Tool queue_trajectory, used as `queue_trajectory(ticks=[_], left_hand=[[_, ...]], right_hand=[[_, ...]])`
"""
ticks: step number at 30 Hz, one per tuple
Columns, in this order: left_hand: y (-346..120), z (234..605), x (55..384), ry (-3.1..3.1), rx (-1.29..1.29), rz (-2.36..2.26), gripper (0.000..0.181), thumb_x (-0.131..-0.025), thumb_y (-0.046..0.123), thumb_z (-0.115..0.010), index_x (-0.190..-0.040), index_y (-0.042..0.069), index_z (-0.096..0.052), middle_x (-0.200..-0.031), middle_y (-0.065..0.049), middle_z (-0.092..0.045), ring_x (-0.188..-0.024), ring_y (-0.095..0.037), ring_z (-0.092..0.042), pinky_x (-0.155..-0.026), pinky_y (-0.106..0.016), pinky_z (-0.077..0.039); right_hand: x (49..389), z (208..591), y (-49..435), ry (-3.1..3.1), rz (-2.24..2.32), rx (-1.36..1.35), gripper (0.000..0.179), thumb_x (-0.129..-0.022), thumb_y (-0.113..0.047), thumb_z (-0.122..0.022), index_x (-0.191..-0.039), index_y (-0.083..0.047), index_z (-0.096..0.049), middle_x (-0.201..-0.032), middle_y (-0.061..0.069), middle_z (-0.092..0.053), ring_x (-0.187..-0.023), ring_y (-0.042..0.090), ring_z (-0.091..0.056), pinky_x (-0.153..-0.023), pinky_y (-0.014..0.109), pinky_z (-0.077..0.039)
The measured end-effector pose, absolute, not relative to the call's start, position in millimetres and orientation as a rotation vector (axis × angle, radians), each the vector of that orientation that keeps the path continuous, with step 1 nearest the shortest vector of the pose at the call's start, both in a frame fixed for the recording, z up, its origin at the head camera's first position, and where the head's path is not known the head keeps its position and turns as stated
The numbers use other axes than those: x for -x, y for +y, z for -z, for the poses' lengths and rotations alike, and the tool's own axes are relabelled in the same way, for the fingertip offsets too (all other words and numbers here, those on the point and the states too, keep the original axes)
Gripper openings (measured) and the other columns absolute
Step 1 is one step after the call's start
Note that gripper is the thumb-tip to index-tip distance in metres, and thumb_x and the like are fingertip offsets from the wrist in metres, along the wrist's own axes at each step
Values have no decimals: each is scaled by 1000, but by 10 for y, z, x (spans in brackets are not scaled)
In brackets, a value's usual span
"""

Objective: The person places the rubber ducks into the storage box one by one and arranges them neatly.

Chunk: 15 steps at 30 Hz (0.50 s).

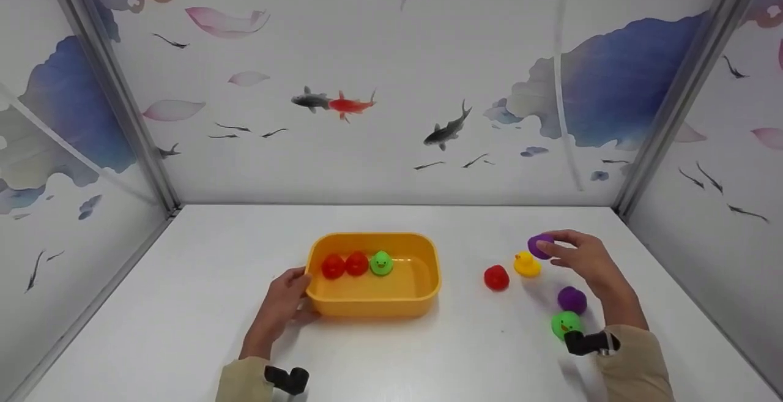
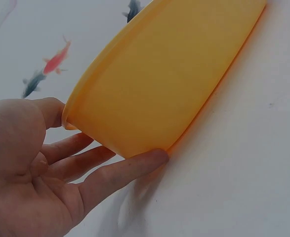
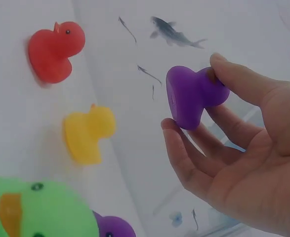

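Observation:
A purple rubber duck (image 3: pixel 185 96) is pinched between the thumb and fingers of my right hand (image 1: pixel 581 258), held up above the table. My left hand (image 1: pixel 284 298) grips the left end of a yellow plastic bin (image 1: pixel 373 309), thumb at the rim and fingers along the outer wall, as the left wrist view shows. Inside the bin sit two red ducks (image 1: pixel 357 264) and a green duck (image 1: pixel 381 264). Just below the held duck stands a yellow duck (image 1: pixel 527 265), with a red duck (image 1: pixel 496 278) to its left.
Nearer the right forearm lie another purple duck (image 1: pixel 572 300) and a green duck (image 1: pixel 566 325), close together on the white table (image 1: pixel 465 359). Walls printed with fish and petals (image 1: pixel 391 163) enclose the table at the back and both sides.

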<state>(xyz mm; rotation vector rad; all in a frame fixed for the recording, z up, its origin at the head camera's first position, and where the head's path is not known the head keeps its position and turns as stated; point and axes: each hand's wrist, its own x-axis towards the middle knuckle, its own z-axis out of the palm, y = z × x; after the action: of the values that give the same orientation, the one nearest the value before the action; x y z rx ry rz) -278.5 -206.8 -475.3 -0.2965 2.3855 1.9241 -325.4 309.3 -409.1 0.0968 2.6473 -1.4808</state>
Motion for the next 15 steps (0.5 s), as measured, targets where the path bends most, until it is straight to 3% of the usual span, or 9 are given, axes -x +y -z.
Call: queue_trajectory(ticks=[8, 15], left_hand=[[-2059, 4753, 2765, 2391, 275, -1938, 48, -105, 28, -47, -146, 4, -45, -142, -22, -56, -121, -34, -61, -83, -39, -63], [-2062, 4731, 2781, 2403, 273, -1938, 48, -104, 29, -46, -145, 4, -47, -141, -22, -57, -121, -33, -61, -83, -39, -63]], right_hand=[[3274, 4056, 2815, 2632, 1504, -43, 77, -90, -56, -65, -147, -8, -46, -149, 22, -48, -132, 40, -54, -118, 61, -34], [3296, 4011, 2548, 2637, 1432, -84, 74, -91, -54, -65, -149, -11, -44, -145, 22, -52, -131, 40, -55, -116, 62, -36]])
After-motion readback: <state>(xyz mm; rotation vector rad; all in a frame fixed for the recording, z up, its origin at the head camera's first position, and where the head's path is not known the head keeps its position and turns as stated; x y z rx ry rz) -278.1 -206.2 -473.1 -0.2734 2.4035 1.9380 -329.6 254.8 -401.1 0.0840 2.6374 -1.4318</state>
